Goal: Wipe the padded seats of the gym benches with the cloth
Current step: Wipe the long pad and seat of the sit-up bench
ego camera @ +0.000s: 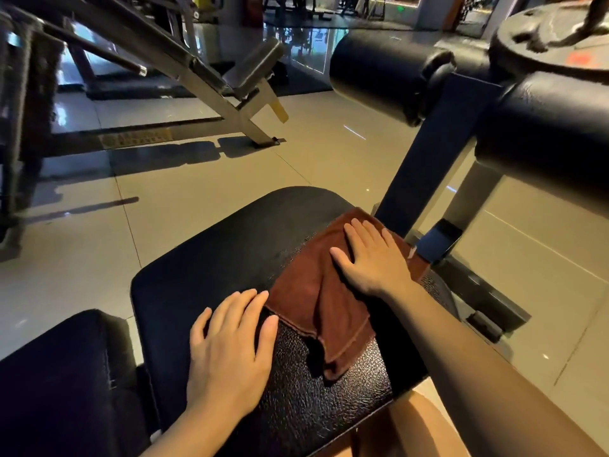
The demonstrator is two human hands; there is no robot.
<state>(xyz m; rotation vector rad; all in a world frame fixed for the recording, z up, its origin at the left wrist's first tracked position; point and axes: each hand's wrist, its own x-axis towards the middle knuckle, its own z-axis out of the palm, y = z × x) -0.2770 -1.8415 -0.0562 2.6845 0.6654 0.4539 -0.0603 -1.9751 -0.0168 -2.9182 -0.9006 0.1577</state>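
Both hands lie flat (fingers spread): right hand (372,258) presses cloth (316,298), left hand (230,347) on seat (204,258).

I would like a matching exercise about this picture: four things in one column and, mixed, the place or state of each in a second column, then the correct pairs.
Things:
1. right hand
2. left hand
3. cloth
4. roller pad

Descriptions:
a. flat on the bare black seat
b. brown, spread on the seat
c. pressing flat on the cloth
d. black, above and beyond the seat

Pairs: 1-c, 2-a, 3-b, 4-d
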